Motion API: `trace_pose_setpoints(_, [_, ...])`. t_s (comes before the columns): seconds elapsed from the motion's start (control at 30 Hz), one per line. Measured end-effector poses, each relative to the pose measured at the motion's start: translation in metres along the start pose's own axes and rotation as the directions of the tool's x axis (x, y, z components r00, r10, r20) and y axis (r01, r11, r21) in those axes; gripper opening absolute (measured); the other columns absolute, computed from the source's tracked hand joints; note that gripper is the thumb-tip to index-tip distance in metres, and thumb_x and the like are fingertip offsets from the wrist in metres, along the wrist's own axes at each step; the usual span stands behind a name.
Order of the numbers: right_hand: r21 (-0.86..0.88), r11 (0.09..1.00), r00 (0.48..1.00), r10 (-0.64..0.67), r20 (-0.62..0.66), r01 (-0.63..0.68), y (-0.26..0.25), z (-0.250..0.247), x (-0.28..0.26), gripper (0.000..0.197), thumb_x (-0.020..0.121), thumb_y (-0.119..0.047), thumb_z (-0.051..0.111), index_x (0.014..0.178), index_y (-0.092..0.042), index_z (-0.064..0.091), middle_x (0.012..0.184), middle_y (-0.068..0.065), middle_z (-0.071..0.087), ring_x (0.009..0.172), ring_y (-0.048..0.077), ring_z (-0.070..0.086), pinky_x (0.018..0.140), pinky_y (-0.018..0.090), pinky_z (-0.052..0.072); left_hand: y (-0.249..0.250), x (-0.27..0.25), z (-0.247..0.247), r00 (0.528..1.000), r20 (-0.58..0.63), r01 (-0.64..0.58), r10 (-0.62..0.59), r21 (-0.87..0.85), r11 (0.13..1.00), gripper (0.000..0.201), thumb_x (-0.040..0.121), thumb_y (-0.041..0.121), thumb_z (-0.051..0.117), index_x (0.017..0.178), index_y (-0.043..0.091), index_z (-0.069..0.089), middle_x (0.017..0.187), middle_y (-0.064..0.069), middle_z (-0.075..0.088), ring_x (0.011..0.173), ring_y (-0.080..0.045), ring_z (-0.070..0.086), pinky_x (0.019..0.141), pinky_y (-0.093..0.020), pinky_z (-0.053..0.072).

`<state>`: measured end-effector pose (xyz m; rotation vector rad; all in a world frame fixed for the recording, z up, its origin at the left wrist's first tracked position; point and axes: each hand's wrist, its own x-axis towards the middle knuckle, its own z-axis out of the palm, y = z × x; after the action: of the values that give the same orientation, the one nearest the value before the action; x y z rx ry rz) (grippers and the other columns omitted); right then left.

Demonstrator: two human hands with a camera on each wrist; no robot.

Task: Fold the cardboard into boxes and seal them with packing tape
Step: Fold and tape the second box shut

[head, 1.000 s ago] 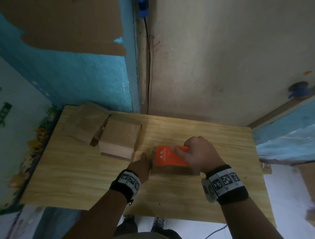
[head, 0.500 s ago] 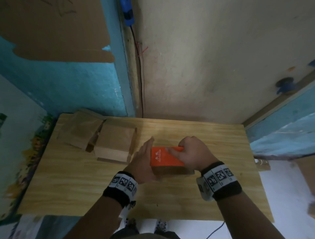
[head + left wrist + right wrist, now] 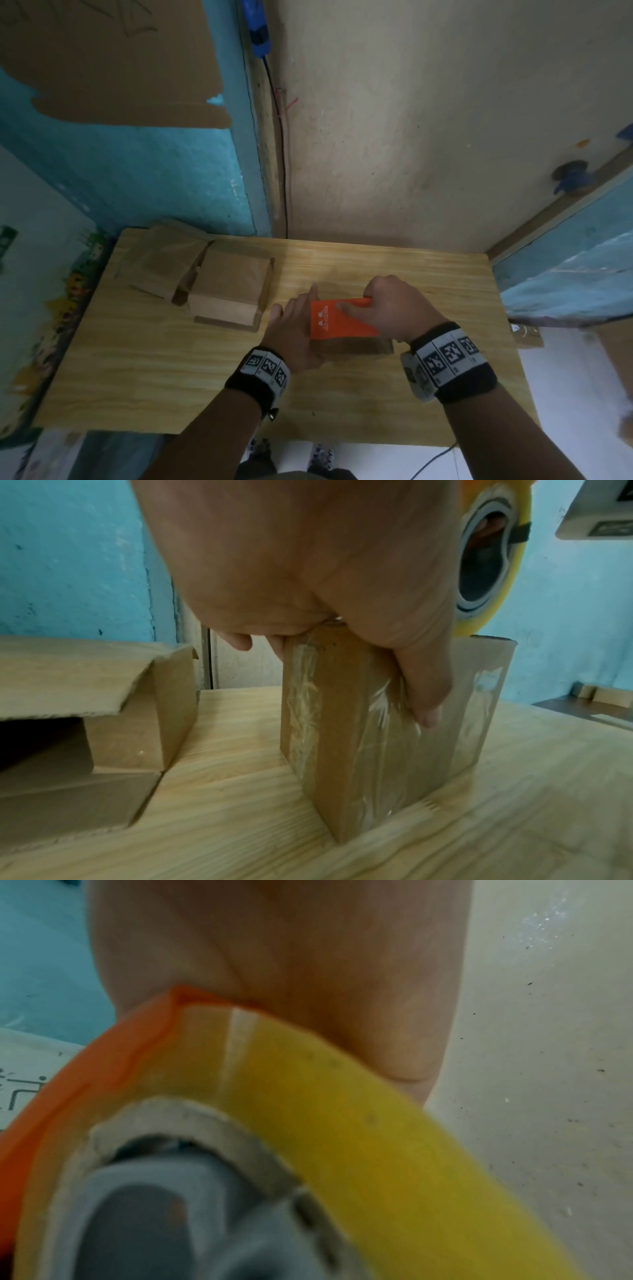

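Overhead, our left hand (image 3: 294, 329) presses flat, fingers straight, against the small brown cardboard box (image 3: 356, 346) on the wooden table (image 3: 342, 404); our right hand (image 3: 394, 308) grips the orange tape dispenser (image 3: 337, 318) atop it; left wrist: thumb on clear-taped cardboard; right wrist: palm clasps the yellow tape roll (image 3: 342, 1096).

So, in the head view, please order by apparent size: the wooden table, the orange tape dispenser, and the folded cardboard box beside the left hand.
1. Wooden table, largest by far.
2. Folded cardboard box.
3. Orange tape dispenser, partly hidden by the right hand.
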<state>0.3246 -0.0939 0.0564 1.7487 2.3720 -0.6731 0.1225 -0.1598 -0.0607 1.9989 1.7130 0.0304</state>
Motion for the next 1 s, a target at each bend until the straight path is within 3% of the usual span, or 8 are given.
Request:
trace_pose_setpoints(0.13, [0.051,0.999,0.999,0.018,0.027,-0.019,0.002,-0.004,-0.001,0.067,0.086,-0.081,0.061,0.085,-0.015,0.07,0.078,0.003,0.068,0.065,0.016,0.066,0.057,0.031,0.057,-0.002,0.002,0.002,1.0,0.019,0.009,-0.01,0.035,0.999,0.15,0.064,0.071,0.079,0.157,0.022,-0.028,0.157,0.006,0.023,0.141,-0.018,0.03,0.116,-0.047,0.023])
trace_pose_setpoints(0.3, [0.078,0.997,0.999,0.02,0.031,-0.022,0.008,0.0,-0.001,0.074,0.072,-0.093,0.061,0.079,-0.019,0.067,0.071,-0.002,0.068,0.062,0.013,0.067,0.057,0.029,0.056,-0.001,0.008,-0.003,1.0,0.02,-0.023,0.02,0.141,0.99,0.148,0.066,0.077,0.074,0.159,0.016,-0.025,0.157,0.002,0.025,0.139,-0.02,0.033,0.115,-0.046,0.027])
trace_pose_setpoints(0.37, [0.091,0.996,1.0,0.018,0.022,-0.02,0.009,-0.001,-0.003,0.071,0.076,-0.09,0.062,0.079,-0.019,0.066,0.071,-0.002,0.067,0.063,0.014,0.066,0.055,0.029,0.052,-0.002,0.011,-0.006,0.999,0.024,-0.038,0.035,0.149,0.988,0.147,0.067,0.073,0.076,0.16,0.017,-0.022,0.158,0.003,0.024,0.141,-0.02,0.032,0.115,-0.045,0.026])
trace_pose_setpoints(0.43, [0.12,0.992,0.999,0.024,0.025,-0.026,0.01,-0.003,-0.004,0.067,0.081,-0.084,0.065,0.082,-0.017,0.066,0.074,0.0,0.067,0.063,0.015,0.066,0.053,0.028,0.05,-0.002,0.015,-0.007,0.998,0.025,-0.055,0.053,0.131,0.99,0.145,0.066,0.07,0.079,0.162,0.018,-0.016,0.16,0.005,0.024,0.142,-0.018,0.031,0.115,-0.046,0.025])
trace_pose_setpoints(0.5, [0.129,0.99,0.998,0.048,0.033,-0.051,0.016,-0.007,-0.006,0.066,0.082,-0.082,0.066,0.086,-0.016,0.067,0.077,0.002,0.069,0.064,0.017,0.068,0.053,0.032,0.054,-0.004,0.02,-0.007,0.998,0.017,-0.061,0.06,0.11,0.992,0.139,0.062,0.069,0.081,0.163,0.023,-0.004,0.158,0.006,0.026,0.141,-0.018,0.033,0.113,-0.046,0.027])
trace_pose_setpoints(0.63, [0.157,0.971,0.983,0.176,0.044,-0.18,0.071,-0.02,-0.016,0.069,0.077,-0.085,0.068,0.089,-0.017,0.071,0.079,0.0,0.074,0.065,0.017,0.072,0.064,0.041,0.065,-0.018,0.025,-0.012,1.0,0.003,-0.023,0.023,0.118,0.993,0.125,0.057,0.072,0.08,0.156,0.031,0.015,0.149,0.01,0.027,0.136,-0.017,0.037,0.106,-0.042,0.031])
trace_pose_setpoints(0.8, [0.342,0.893,0.955,0.264,0.134,-0.294,0.127,-0.015,-0.031,0.063,0.077,-0.073,0.079,0.088,-0.011,0.075,0.073,0.003,0.077,0.053,0.017,0.074,0.049,0.032,0.059,-0.022,0.032,-0.014,0.999,0.031,-0.042,0.038,0.138,0.99,0.124,0.055,0.071,0.082,0.153,0.036,0.015,0.148,0.012,0.026,0.137,-0.016,0.035,0.106,-0.043,0.03])
trace_pose_setpoints(1.0, [0.411,0.855,0.947,0.258,0.191,-0.316,0.138,0.014,-0.024,0.066,0.069,-0.077,0.083,0.085,-0.013,0.078,0.072,0.003,0.079,0.058,0.019,0.077,0.055,0.036,0.064,-0.016,0.032,-0.022,0.997,0.08,-0.026,0.01,0.204,0.979,0.135,0.048,0.064,0.091,0.155,0.033,0.014,0.154,0.011,0.023,0.14,-0.017,0.033,0.112,-0.046,0.028])
